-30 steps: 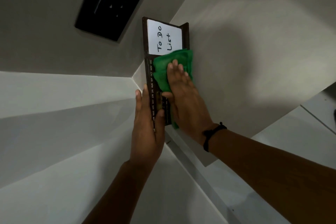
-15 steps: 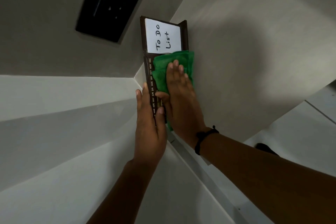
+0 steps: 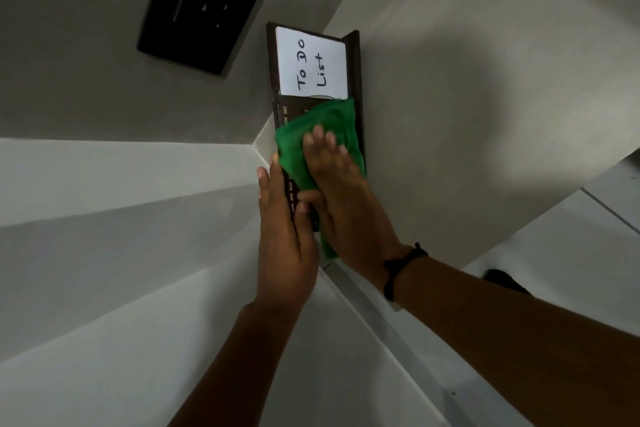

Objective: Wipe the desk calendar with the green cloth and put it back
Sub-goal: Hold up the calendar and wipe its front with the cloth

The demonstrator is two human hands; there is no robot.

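Right hand (image 3: 341, 191) lies flat, fingers extended, palm pressing the green cloth (image 3: 313, 146) onto the face of the desk calendar (image 3: 356, 80); not gripping the cloth, just pinning it. Left hand (image 3: 282, 232) flat along the calendar's left edge, thumb over the front by the month strip, steadying it. Calendar stands in a corner between wall and a white ledge; whether it rests on a bench is hidden. White "To Do List" card (image 3: 311, 62) sits at its far end, just beyond the cloth. Dark wall panel (image 3: 201, 0) well apart. Calendar looks light, stiff, board-like, likely easy to tip; best held by its side edges. Cloth soft, limp. Both forearms reach forward; right wrist wears a dark band (image 3: 401, 265).
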